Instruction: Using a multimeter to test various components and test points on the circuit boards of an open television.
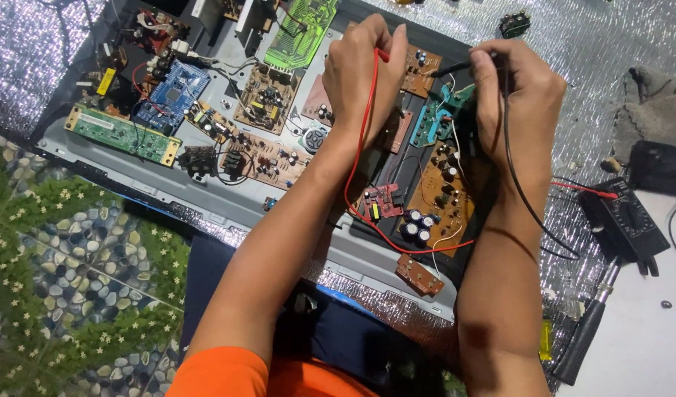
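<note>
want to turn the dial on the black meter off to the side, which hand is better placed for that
Right, probably. The right hand holding the black probe is on the same side as the black meter. The left hand with the red lead would have to cross over the right arm.

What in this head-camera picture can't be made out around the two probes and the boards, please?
- Red probe tip: hidden behind the left hand.
- Black probe contact point: too small to tell which spot on the brown board it meets.
- Multimeter dial setting: too small and dark.
- Green circuit board: cut off by the top edge.
- Board under the right hand: partly covered by hand and forearm.
</note>
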